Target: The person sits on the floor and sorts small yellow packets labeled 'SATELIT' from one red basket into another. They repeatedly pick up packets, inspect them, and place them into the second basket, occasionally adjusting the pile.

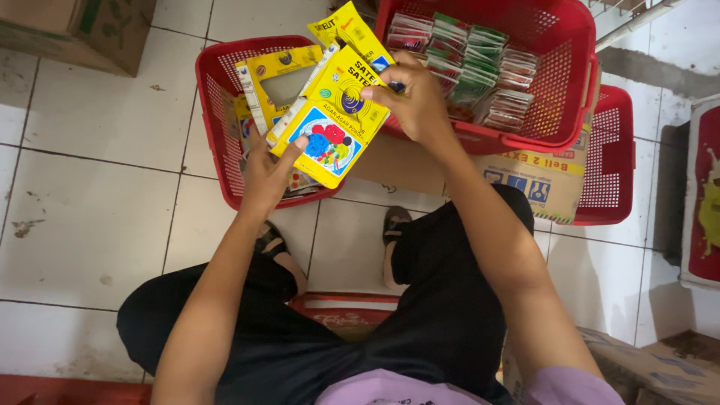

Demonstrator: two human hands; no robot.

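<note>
My left hand holds a fanned stack of flat yellow packets from below, thumb on the bottom packet with its colourful picture. My right hand pinches the top edge of the upper yellow packets, fingers closed on them. The stack hovers over a small red basket that holds more yellow packets and an opened yellow box.
A larger red basket behind my right hand is filled with rows of small red and green sachets. It rests on a cardboard box, beside another red basket. Brown cartons sit at top left and bottom right on the white tiled floor.
</note>
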